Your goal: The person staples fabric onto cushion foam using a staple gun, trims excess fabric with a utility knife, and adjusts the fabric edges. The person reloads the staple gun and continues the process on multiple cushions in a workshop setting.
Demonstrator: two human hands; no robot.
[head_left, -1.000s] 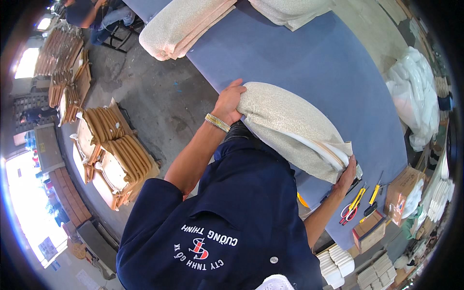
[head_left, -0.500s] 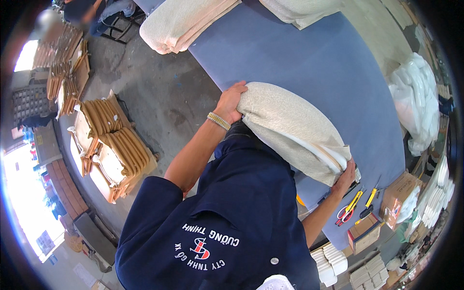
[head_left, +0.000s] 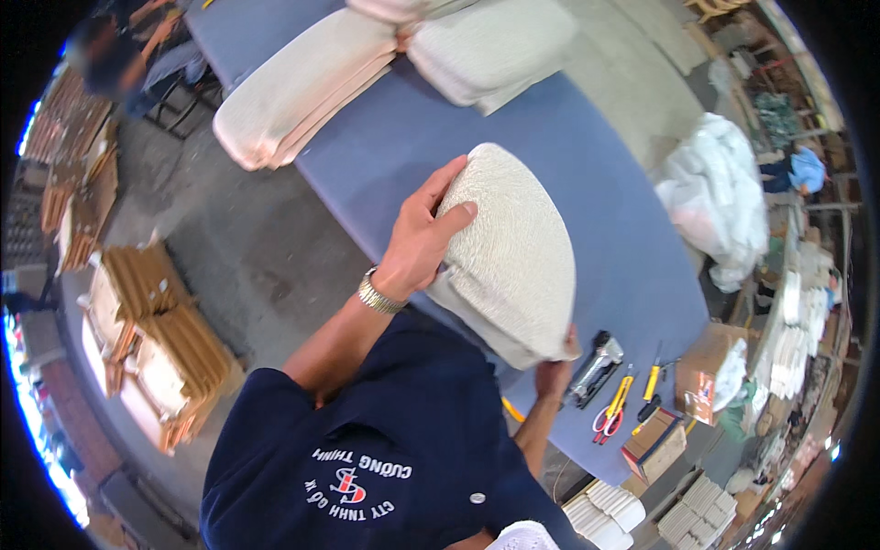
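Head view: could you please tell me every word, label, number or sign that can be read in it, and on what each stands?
Navy shirt: legible white lettering around a red-and-white emblem, upside down in view; wording not copied here.
Cardboard box: markings too small to read.

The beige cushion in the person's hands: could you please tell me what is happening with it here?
A person in a navy shirt holds the beige cushion in both hands at the edge of a blue table. The left hand grips its upper left edge, thumb on top; the right hand, partly hidden, holds the lower right end. Red-handled scissors lie on the table to the right. More pale padded pieces are stacked farther along it.
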